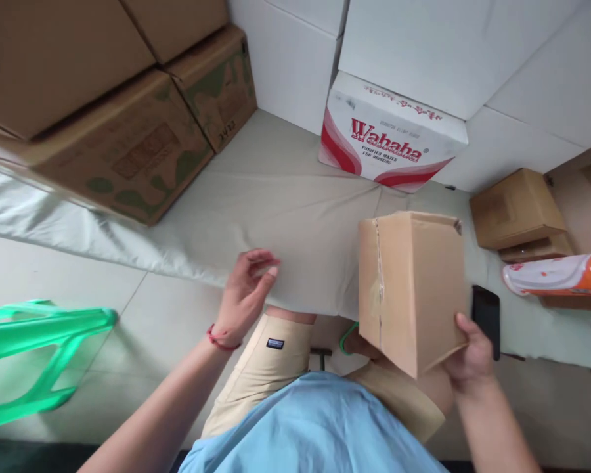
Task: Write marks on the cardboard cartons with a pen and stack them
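Observation:
A plain brown cardboard box (438, 289) is tilted above the table's front edge, a taped seam running down its left face. My right hand (473, 355) grips it at the lower right corner, thumb on the side and the other fingers hidden beneath. Well to the left of the box, my left hand (251, 282) hovers over the cloth's edge with fingers loosely curled and apart, holding nothing. A black phone (486, 320) lies on the cloth just right of the box.
Brown cartons (128, 157) are stacked on the grey-green cloth (285, 197) at left. A Wahaba water carton (389, 135) stands against the white wall. Small boxes (517, 207) and an orange-white package (561, 274) sit at right. A green stool (44, 355) stands on the floor.

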